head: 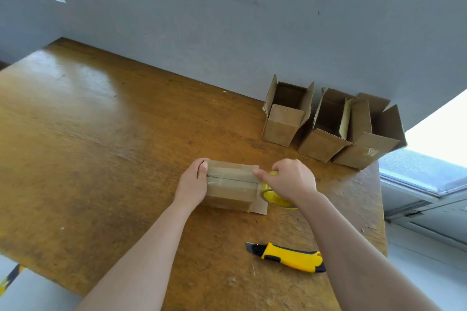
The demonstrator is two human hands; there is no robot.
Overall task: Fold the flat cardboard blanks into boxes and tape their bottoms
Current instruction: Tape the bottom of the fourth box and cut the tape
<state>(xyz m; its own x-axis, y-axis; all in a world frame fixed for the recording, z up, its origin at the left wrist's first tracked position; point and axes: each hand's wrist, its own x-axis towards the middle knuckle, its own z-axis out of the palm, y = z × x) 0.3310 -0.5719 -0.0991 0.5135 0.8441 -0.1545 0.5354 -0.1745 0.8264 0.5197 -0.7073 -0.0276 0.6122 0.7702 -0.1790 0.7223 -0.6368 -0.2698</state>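
We've got the box (230,184) bottom-up mid-table (101,134), so the seam faces us. Left hand (193,184) grips its left end vs. sliding. Right hand (293,179) is wrapped round the tape roll (274,198) at the right end, strip over the seam. Knife (290,256) lies near, prob. for the cut.

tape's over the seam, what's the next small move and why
Probably draw the tape roll down over the right edge of the box. The strip covers the bottom seam, the left hand holds the other end, the right hand grips the roll at that edge, tape uncut; the utility knife lies nearby.
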